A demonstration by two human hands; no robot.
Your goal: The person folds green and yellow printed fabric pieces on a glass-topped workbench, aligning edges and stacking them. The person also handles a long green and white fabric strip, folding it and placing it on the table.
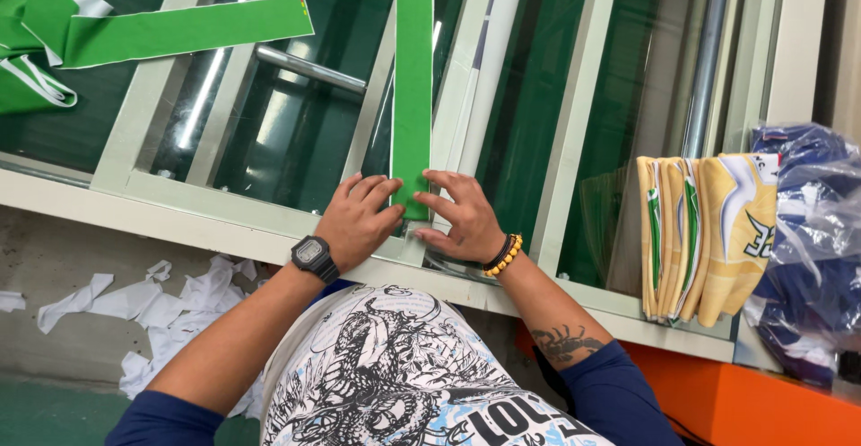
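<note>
A long green fabric strip (413,87) with a white paper backing lies lengthwise on a glass-topped table frame (269,222). My left hand (358,221), with a black wristwatch, pinches the strip's near end from the left. My right hand (462,217), with a beaded bracelet at the wrist, pinches the same end from the right. Both thumbs and forefingers meet at the strip's bottom edge.
A second green strip (179,31) and folded green-white fabric (31,69) lie at the far left. Yellow printed garment pieces (708,231) hang over the table's right edge beside a blue plastic bag (812,249). White paper scraps (152,311) litter the floor.
</note>
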